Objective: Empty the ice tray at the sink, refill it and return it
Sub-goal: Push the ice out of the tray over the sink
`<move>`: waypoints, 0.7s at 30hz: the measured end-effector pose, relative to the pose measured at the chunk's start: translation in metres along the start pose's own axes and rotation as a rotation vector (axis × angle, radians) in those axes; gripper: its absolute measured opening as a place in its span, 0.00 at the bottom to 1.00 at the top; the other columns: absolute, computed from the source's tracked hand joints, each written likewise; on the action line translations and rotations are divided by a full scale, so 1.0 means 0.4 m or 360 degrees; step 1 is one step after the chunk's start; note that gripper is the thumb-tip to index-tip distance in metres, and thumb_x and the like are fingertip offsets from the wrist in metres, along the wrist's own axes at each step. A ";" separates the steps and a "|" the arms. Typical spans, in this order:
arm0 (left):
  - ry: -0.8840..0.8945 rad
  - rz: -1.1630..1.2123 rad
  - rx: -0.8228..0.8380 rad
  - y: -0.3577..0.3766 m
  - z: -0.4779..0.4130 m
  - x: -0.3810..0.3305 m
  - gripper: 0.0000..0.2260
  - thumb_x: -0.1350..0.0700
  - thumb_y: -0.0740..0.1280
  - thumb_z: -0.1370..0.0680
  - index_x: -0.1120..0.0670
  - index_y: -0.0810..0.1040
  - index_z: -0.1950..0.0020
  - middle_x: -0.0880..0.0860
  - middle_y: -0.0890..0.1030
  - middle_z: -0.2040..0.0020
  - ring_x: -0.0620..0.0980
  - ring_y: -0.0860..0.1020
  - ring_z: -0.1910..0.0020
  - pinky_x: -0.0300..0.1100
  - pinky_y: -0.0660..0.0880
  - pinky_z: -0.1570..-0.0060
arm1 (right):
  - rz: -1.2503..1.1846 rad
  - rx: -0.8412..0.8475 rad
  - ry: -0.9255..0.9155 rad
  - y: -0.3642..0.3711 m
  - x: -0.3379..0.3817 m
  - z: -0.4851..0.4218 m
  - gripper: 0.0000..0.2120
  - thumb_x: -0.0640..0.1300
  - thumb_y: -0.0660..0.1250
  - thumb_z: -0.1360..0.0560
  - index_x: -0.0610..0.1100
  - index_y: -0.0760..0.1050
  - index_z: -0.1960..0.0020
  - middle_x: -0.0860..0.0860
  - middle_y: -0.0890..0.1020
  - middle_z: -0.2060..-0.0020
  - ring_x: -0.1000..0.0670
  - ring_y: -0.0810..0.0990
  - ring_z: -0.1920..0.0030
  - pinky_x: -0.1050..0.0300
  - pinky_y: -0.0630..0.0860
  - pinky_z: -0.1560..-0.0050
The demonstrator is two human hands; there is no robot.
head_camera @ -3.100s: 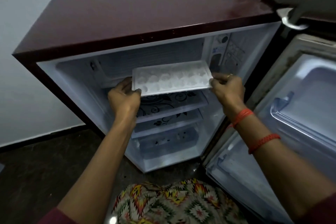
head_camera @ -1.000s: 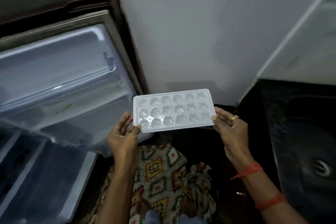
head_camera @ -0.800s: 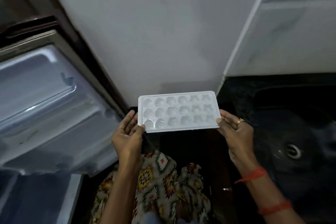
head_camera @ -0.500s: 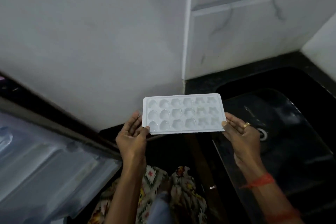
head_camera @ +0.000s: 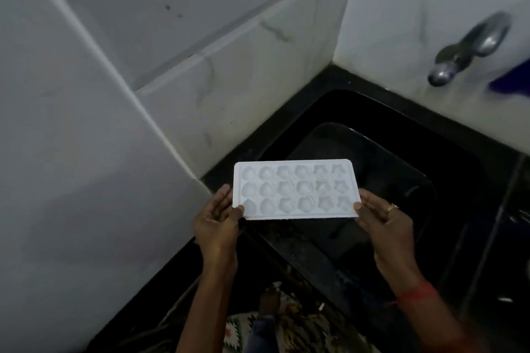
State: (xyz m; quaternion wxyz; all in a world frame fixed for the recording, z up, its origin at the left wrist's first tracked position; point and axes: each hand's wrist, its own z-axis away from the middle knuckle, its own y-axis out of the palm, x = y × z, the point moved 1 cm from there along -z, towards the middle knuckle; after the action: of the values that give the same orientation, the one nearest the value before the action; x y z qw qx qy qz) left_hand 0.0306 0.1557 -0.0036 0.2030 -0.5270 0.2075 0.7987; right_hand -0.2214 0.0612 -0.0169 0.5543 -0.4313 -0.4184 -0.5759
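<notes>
The fridge door has slid out of the left of the frame, and only white tiled wall (head_camera: 177, 46) fills that side now. Lower centre, the left hand (head_camera: 217, 225) pinches the ice tray's (head_camera: 295, 190) short left edge, thumb on top, fingers spread underneath. The tray is level with its 3 rows of 6 cups facing up, and it has swung across to hang over the near left part of the black sink (head_camera: 401, 157). The right hand (head_camera: 384, 223) pinches the other end the same way. The tap (head_camera: 470, 49) has come into view at the upper right, well apart. So the carry looks done and tipping out comes next. I cannot tell whether the cups hold ice or water.
</notes>
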 end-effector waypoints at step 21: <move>-0.0233 -0.0435 0.0793 0.274 -0.162 0.052 0.16 0.72 0.69 0.26 0.56 0.83 0.43 0.50 0.86 0.50 0.43 0.85 0.54 0.32 0.79 0.59 | -0.0075 -0.0710 0.0135 -0.084 -0.037 0.079 0.13 0.35 0.69 0.22 0.43 0.80 0.39 0.47 0.86 0.49 0.47 0.85 0.45 0.47 0.82 0.44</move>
State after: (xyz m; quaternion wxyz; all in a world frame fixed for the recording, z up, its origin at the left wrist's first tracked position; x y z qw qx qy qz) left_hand 0.0128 0.0315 -0.0331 0.4462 -0.4249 0.3090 0.7245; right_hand -0.2537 0.0970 -0.0226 0.4488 -0.5085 -0.2671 -0.6846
